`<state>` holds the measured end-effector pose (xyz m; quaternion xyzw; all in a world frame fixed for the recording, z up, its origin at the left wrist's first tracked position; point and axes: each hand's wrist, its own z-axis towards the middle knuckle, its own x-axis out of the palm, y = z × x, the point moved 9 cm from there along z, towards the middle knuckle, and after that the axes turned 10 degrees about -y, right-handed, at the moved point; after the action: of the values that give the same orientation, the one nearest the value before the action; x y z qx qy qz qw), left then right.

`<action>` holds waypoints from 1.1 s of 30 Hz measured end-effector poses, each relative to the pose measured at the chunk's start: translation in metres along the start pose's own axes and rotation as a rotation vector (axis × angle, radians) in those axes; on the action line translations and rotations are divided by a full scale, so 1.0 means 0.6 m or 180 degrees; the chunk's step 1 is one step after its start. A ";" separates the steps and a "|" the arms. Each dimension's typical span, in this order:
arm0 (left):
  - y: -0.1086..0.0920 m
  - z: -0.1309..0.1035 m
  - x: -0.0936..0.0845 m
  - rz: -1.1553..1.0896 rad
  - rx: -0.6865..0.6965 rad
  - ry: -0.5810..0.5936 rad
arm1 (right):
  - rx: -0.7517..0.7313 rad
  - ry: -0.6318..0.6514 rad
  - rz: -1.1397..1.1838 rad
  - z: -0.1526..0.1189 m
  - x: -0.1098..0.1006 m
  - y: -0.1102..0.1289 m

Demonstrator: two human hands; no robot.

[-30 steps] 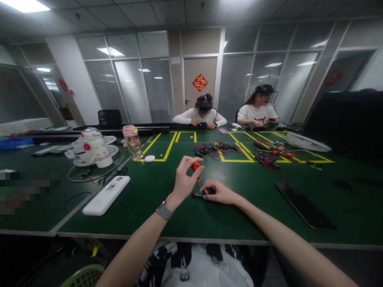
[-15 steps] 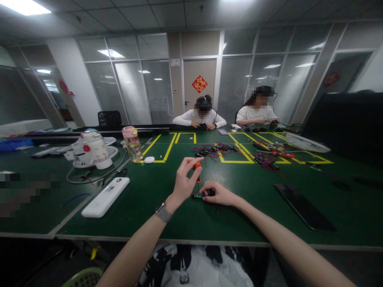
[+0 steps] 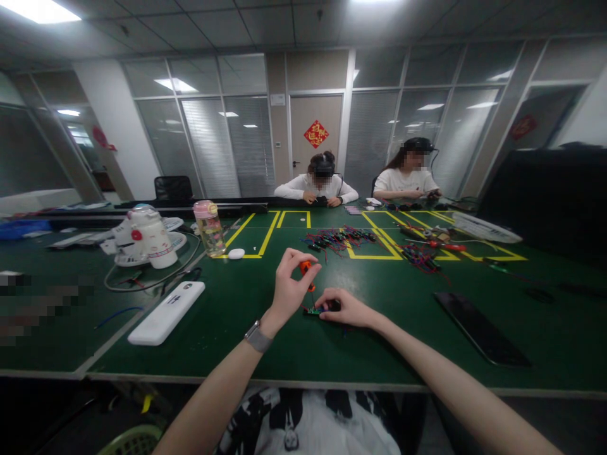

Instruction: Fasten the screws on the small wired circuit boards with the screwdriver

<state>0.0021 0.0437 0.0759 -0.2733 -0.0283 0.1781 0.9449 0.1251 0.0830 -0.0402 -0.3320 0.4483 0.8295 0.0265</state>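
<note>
My left hand (image 3: pixel 290 284) is closed round the orange handle of a screwdriver (image 3: pixel 306 268), which stands nearly upright with its thin shaft pointing down. Under the shaft lies a small green circuit board (image 3: pixel 312 311) on the green table (image 3: pixel 379 360). The fingers of my right hand (image 3: pixel 348 308) pinch the board's right end and hold it against the tabletop. Blue wire shows by those fingers. Where exactly the screwdriver tip meets the board is too small to tell.
Beyond my hands lie a pile of wired boards (image 3: pixel 339 239) and a second bundle (image 3: pixel 421 258). A white power bank (image 3: pixel 167 313) is left, a black phone (image 3: pixel 481 328) right. Bottles stand back left. Two people (image 3: pixel 316 183) sit across the table.
My left hand and the orange handle have shifted slightly left, and the thumb and fingertips sit differently at its top. My right hand has barely moved.
</note>
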 end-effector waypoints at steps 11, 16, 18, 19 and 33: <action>0.014 -0.007 0.019 -0.0349 -0.0293 0.0374 | 0.0027 -0.0028 -0.0019 0.001 0.000 -0.007; 0.001 -0.003 0.005 -0.0016 0.0018 0.0142 | 0.0026 -0.0007 -0.0058 0.001 0.000 -0.006; 0.002 -0.006 0.010 -0.0082 -0.0028 0.0279 | 0.0019 0.0003 -0.0065 0.001 -0.001 -0.004; 0.003 -0.007 0.014 -0.0157 -0.0080 0.0354 | 0.0016 0.0011 -0.0063 0.001 -0.001 -0.003; 0.005 -0.008 0.011 -0.0036 -0.0029 0.0285 | 0.0033 -0.0001 -0.0036 0.001 0.001 -0.006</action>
<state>0.0080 0.0464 0.0701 -0.2851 0.0117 0.1603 0.9449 0.1258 0.0854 -0.0427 -0.3343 0.4507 0.8270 0.0330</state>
